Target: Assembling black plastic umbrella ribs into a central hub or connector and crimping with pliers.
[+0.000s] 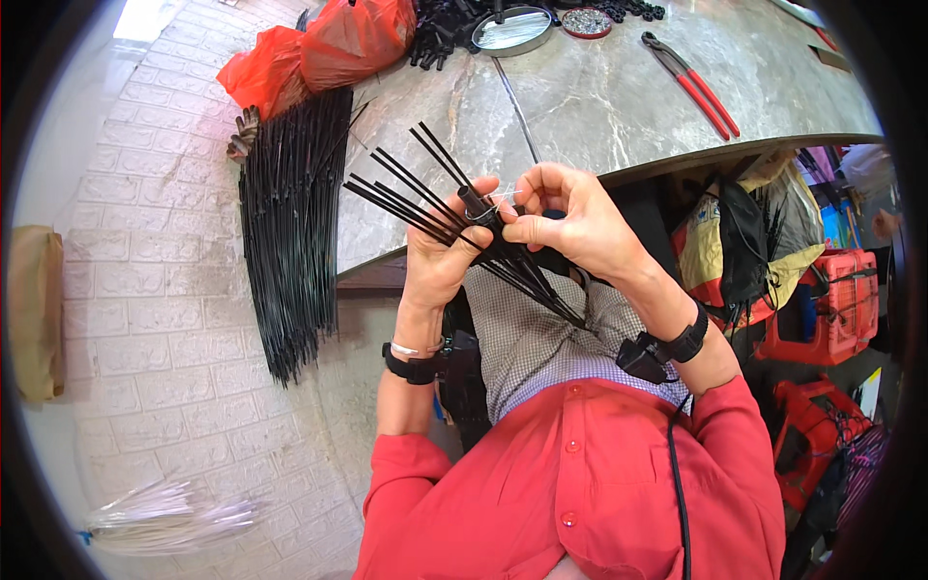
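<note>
In front of my chest, my left hand [437, 259] is closed round a bundle of thin black rods [530, 278], which look like umbrella ribs. They fan out to the upper left and run down to the lower right. A short black tube [471, 199] stands among them, with a thin shiny wire [507, 194] looped at its base. Close beside it, my right hand [585, 220] pinches the wire between thumb and forefinger. Its other fingers are curled and partly hidden.
A thick stack of black rods [295, 232] overhangs the left edge of the grey marbled table [599, 106]. Behind it are red plastic bags [356, 43]. Red-handled pliers [691, 85], a round tray [513, 31] and black parts lie farther back. Red plastic stools [826, 304] stand at right.
</note>
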Action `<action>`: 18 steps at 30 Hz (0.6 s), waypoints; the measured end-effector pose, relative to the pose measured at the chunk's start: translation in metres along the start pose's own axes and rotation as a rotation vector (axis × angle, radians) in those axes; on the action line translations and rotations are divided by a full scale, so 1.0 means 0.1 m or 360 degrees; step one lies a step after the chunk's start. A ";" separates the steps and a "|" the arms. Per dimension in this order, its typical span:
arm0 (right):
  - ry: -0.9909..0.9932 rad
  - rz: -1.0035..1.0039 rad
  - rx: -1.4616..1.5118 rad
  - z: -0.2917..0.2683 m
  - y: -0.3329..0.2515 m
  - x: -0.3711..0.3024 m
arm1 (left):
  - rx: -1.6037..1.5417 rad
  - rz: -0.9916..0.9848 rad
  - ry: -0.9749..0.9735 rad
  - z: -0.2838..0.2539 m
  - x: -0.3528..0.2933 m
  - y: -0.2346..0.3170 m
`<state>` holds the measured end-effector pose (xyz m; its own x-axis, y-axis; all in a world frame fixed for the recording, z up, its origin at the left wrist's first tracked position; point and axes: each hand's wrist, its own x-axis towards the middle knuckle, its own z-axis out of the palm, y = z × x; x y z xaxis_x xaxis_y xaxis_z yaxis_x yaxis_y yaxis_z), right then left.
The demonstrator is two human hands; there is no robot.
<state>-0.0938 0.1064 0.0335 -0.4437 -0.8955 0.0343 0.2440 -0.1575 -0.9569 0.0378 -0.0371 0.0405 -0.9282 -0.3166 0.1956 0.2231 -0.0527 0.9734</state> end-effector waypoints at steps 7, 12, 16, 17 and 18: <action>0.0116 -0.0237 0.0039 -0.10 0.32 -0.10 | -0.0403 0.0100 0.0119 0.25 0.28 -0.23; -0.0177 0.0233 0.0490 0.14 0.54 -0.08 | -0.0423 -0.0335 0.0706 0.19 0.11 -0.26; -0.0140 -0.0115 0.0655 0.20 0.94 0.10 | -0.0232 -0.0166 0.0361 -0.11 0.25 -0.47; -0.0071 -0.0049 0.0645 0.15 0.93 0.08 | -0.0132 -0.0285 0.0192 -0.61 0.31 -0.90; -0.0033 -0.0166 0.0629 0.12 0.97 0.10 | -0.0240 -0.0206 0.0245 -0.33 0.40 -0.83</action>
<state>-0.0643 0.0774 -0.0558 -0.4671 -0.8738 0.1349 0.5131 -0.3922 -0.7635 -0.0084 -0.0768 -0.0363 -0.8981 -0.4380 0.0391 0.1582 -0.2388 0.9581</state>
